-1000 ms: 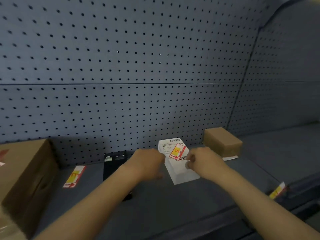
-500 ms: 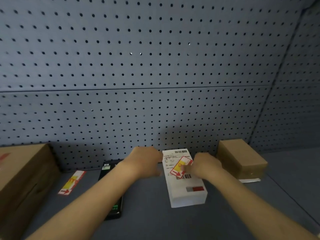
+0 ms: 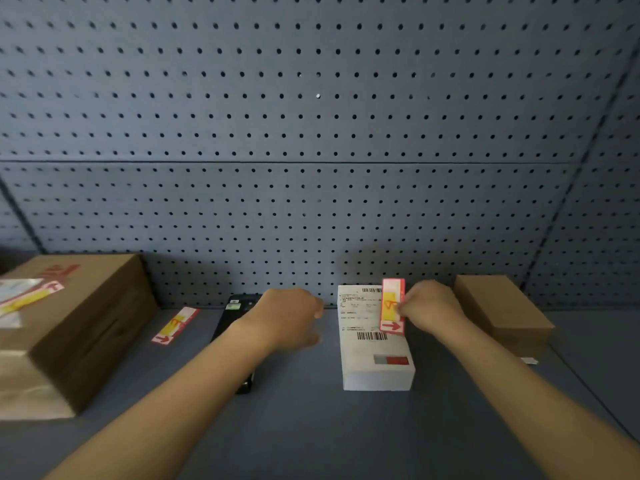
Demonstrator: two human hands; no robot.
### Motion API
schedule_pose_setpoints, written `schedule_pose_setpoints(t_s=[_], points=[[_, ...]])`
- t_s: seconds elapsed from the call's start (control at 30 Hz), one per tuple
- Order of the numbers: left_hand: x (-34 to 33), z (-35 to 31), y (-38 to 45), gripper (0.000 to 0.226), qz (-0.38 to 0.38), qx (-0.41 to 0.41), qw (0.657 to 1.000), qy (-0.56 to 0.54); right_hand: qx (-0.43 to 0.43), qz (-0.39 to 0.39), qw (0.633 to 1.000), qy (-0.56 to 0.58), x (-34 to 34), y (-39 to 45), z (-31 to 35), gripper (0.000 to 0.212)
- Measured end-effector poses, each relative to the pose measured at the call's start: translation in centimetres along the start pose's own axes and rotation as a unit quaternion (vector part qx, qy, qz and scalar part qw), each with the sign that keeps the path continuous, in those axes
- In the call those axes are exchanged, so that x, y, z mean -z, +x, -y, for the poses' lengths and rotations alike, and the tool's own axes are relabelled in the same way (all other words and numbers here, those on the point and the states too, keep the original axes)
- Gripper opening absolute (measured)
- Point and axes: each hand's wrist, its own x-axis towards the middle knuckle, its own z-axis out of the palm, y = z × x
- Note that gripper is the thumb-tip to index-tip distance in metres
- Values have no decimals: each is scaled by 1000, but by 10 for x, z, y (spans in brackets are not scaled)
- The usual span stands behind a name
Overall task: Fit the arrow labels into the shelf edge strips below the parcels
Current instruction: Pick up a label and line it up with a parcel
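The right hand (image 3: 429, 308) reaches forward over the shelf (image 3: 311, 427), its fingers pinching an arrow label (image 3: 392, 306) upright above the white parcel (image 3: 374, 344). At nine o'clock of that parcel the left hand (image 3: 291, 318) hovers knuckles up over a black device (image 3: 235, 308); whether its fingers are curled or apart cannot be told. Further toward nine o'clock a second label (image 3: 175, 325) lies flat on the shelf.

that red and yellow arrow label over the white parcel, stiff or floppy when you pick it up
Probably fairly stiff: the arrow label stands upright and flat, with no droop, though the right hand pinches only one edge. Likely very light, since a fingertip pinch carries it. Being thin, it may bend if pressed hard against the white parcel.
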Motion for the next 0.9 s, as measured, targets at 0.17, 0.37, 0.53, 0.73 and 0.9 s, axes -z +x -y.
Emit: schedule_pose_setpoints(t_s=[0.17, 0.37, 0.53, 0.73, 0.9], points=[[1, 26, -53, 39, -34, 32, 999, -4, 181, -24, 982, 41, 8, -54, 65, 22], [-6, 98, -162, 38, -76, 129, 989, -5, 335, 78, 938, 33, -49, -144, 179, 18], [-22, 181, -295, 35, -53, 217, 975, 18, 409, 143, 901, 23, -123, -238, 274, 21], [-39, 261, -441, 37, -44, 310, 950, 19, 480, 164, 862, 14, -198, -339, 371, 22], [-58, 313, -504, 34, -39, 350, 936, -5, 508, 170, 844, -13, -247, -389, 433, 8]])
